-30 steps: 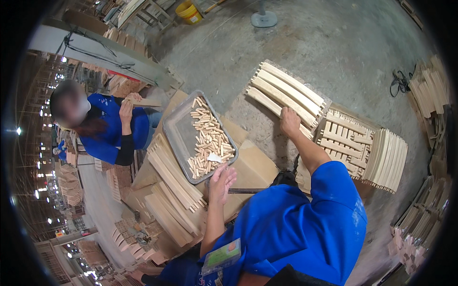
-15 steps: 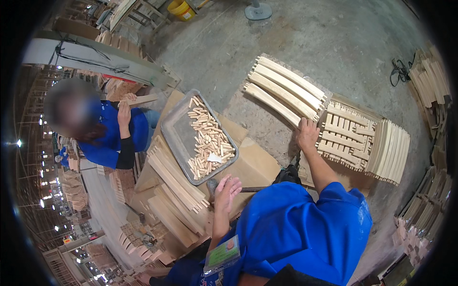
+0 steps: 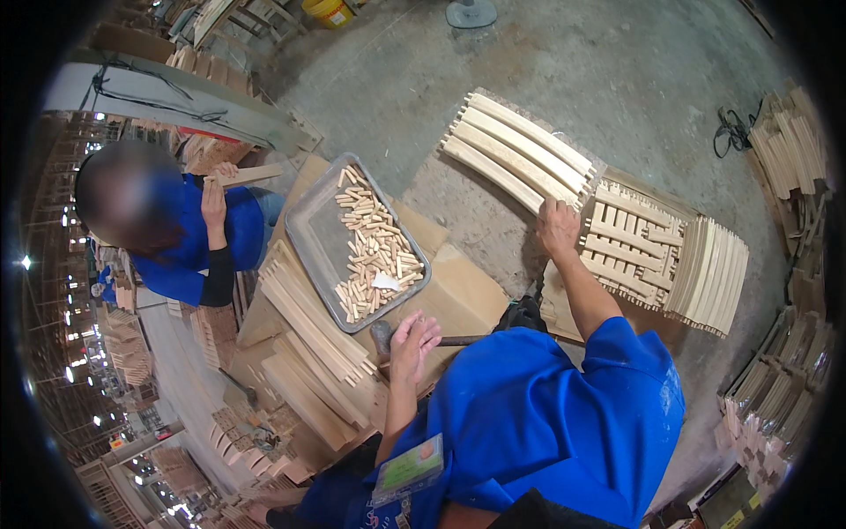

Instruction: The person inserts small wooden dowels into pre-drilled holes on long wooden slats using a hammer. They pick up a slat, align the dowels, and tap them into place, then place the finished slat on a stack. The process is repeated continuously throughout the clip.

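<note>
My right hand has its fingers over the right-hand end of a curved wooden slat, the nearest in a row of several pale slats lying side by side. Dowel-like pegs stick out of the slats' ends. My left hand is held palm up with its fingers extended and nothing in it. Just beside and partly behind it lies a hammer with a dark handle. Beyond that hand, a grey plastic tray holds many short wooden dowels and a white scrap.
Stacked slats and a layer of pegged pieces stand right of my right hand. More slats lie on cardboard at left. A co-worker in blue holds a wooden piece. A yellow bucket stands at the far left.
The nearest slat has moved from an angled position to lie close against the row, with my right hand at its end. My left hand stays beside the hammer. The whole view has shifted slightly.
</note>
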Demonstrator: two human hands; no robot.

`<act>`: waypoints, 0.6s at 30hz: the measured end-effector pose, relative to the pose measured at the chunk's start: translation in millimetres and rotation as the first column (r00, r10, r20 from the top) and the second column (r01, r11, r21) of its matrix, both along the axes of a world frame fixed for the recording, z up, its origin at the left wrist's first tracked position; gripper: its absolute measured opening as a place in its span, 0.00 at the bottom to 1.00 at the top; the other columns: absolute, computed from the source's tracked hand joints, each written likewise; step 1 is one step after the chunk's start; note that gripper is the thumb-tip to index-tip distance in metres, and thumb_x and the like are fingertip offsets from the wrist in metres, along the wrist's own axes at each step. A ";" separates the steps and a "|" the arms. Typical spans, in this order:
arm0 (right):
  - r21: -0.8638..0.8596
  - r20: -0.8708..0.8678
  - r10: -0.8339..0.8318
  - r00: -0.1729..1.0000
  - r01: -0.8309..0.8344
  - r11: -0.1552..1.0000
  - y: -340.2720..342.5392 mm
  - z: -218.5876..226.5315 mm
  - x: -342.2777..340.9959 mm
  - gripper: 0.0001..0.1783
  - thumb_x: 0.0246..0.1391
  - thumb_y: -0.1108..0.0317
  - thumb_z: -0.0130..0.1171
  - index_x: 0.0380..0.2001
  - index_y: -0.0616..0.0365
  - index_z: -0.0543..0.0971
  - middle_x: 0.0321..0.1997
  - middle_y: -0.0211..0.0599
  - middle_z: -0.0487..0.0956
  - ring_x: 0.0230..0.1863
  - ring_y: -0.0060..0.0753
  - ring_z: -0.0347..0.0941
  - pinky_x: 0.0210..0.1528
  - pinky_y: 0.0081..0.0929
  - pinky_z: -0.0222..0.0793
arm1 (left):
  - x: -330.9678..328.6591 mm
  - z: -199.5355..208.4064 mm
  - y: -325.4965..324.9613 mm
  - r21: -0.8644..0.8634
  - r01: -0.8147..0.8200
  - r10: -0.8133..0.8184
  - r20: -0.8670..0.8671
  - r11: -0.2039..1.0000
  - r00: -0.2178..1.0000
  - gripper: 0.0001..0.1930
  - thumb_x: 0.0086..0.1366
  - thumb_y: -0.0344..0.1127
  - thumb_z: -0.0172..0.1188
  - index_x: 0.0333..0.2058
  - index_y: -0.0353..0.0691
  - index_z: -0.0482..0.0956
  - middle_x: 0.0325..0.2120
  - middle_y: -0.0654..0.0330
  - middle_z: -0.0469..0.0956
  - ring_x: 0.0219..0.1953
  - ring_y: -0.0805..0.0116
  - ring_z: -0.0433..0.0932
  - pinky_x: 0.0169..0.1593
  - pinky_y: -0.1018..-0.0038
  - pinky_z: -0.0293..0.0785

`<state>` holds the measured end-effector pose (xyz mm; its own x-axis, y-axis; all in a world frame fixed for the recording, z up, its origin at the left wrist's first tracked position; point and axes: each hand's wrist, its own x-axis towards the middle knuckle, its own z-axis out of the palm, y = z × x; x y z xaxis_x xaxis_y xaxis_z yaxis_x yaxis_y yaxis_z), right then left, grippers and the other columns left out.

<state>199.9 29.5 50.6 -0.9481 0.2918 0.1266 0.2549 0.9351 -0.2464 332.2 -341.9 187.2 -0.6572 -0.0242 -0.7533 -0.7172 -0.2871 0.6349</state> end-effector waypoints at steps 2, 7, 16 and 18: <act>0.073 -0.074 -0.009 0.997 0.015 0.997 -1.6 4.3 0.5 0.23 0.46 0.62 0.74 0.45 0.51 0.76 0.45 0.41 0.76 0.48 0.48 0.74 0.47 0.47 0.70 | -1.5 -0.3 1.0 -0.004 0.007 -0.007 0.009 1.000 1.000 0.32 0.74 0.40 0.62 0.70 0.34 0.62 0.55 0.48 0.76 0.53 0.57 0.80 0.55 0.63 0.81; 0.022 -0.054 -0.058 0.997 0.059 0.998 0.0 9.5 -3.4 0.23 0.45 0.62 0.75 0.45 0.50 0.78 0.46 0.40 0.75 0.50 0.49 0.72 0.47 0.47 0.69 | -5.6 -2.6 2.3 -0.043 0.024 -0.024 -0.005 0.999 1.000 0.32 0.73 0.40 0.63 0.69 0.34 0.63 0.55 0.49 0.77 0.53 0.59 0.80 0.54 0.65 0.81; -0.070 -0.096 -0.001 0.995 -0.006 0.998 -16.8 14.7 18.7 0.29 0.48 0.57 0.76 0.51 0.58 0.80 0.48 0.51 0.78 0.52 0.57 0.73 0.53 0.50 0.69 | 7.5 -3.9 -17.7 -0.223 -0.027 -0.001 -0.124 0.974 0.992 0.26 0.71 0.39 0.66 0.62 0.33 0.74 0.47 0.52 0.83 0.46 0.65 0.84 0.49 0.72 0.80; -0.153 -0.130 0.086 0.988 -0.105 0.983 -28.9 11.6 38.6 0.23 0.51 0.61 0.73 0.49 0.59 0.81 0.46 0.51 0.79 0.49 0.54 0.75 0.51 0.49 0.71 | 18.4 -2.0 -34.2 -0.442 -0.125 0.013 -0.247 0.888 0.969 0.23 0.70 0.39 0.67 0.58 0.33 0.78 0.42 0.54 0.85 0.43 0.67 0.84 0.47 0.72 0.80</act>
<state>238.5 0.6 62.2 -0.9528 0.2263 0.2026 0.1250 0.9001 -0.4173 350.6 -376.1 185.1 -0.7946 -0.3760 -0.4766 -0.5235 0.0270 0.8516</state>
